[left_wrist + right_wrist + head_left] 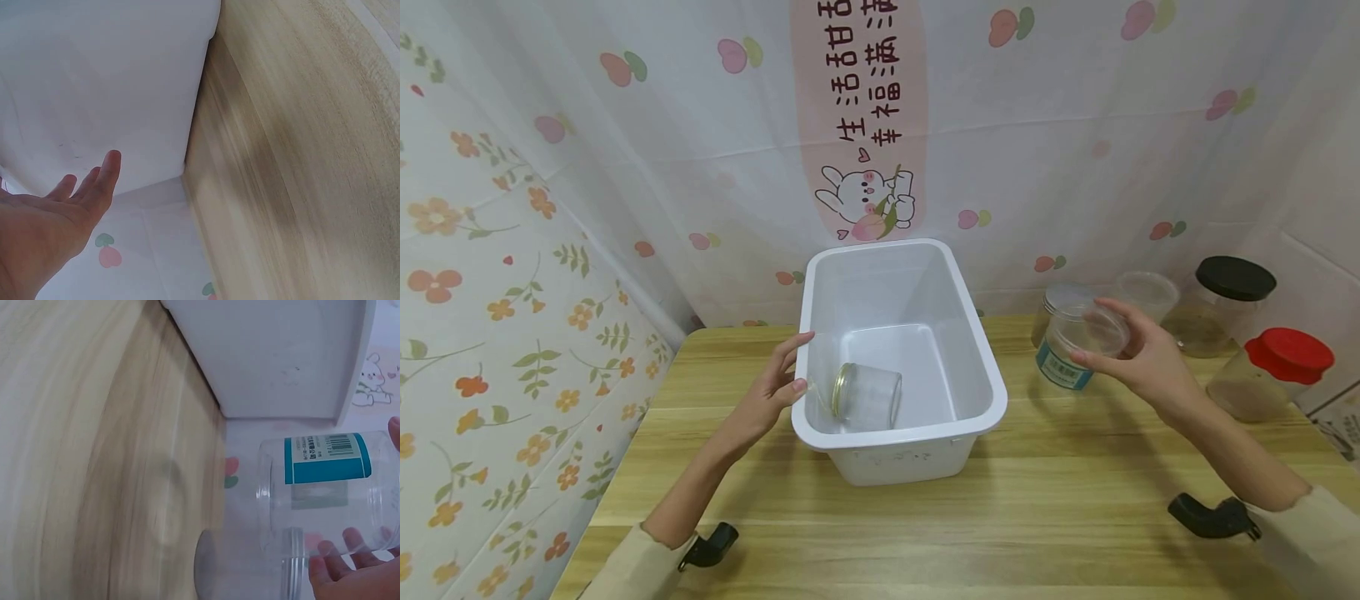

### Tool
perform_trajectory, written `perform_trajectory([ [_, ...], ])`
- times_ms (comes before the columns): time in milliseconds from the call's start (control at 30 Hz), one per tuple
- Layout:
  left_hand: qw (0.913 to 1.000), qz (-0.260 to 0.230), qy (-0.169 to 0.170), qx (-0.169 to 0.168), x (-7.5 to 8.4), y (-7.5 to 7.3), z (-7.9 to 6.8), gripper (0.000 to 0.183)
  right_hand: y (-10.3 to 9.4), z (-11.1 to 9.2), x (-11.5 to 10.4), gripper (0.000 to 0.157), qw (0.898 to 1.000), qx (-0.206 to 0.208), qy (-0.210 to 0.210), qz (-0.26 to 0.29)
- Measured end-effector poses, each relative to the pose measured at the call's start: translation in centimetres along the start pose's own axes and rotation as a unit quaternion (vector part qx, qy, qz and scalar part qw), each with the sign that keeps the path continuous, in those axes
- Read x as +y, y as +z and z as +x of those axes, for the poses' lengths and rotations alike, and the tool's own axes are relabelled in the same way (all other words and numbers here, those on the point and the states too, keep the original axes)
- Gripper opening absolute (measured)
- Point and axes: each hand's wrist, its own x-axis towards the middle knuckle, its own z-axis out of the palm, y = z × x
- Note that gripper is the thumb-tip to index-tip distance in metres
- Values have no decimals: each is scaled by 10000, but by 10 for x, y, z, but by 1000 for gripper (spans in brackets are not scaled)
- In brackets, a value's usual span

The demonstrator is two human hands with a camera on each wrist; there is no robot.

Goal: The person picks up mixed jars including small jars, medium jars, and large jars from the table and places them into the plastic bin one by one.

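My right hand (1138,354) grips a clear plastic jar (312,506) near its top. This jar bears a blue-and-white label (328,458) and is held up off the table, slightly tilted. Beside the white plastic tub (891,457), my left hand (771,383) has its fingertips at the left rim. The left wrist view shows that hand's fingers (106,175) extended beside the tub's outer wall. Inside the tub, a clear jar with a gold lid (872,398) lies on its side near the front left.
On the right stand a clear jar with a silver lid (1041,321), a clear container (1150,292), a jar with a black lid (1202,325) and one with a red lid (1247,392). A printed curtain (1075,167) hangs behind the wooden table (1000,533).
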Motion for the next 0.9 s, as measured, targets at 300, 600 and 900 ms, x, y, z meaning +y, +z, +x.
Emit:
perform_trajectory([
  [300,10000,69,-34,47,-1,1,-1,58,3,4,-2,83,9994,-105,-183,269],
  [600,9999,102,-21,52,0,3,0,57,5,9,-9,82,9982,-90,-420,414],
  [900,9998,129,-11,120,-1,4,1,57,10,14,-22,82,9976,-9,-348,603],
])
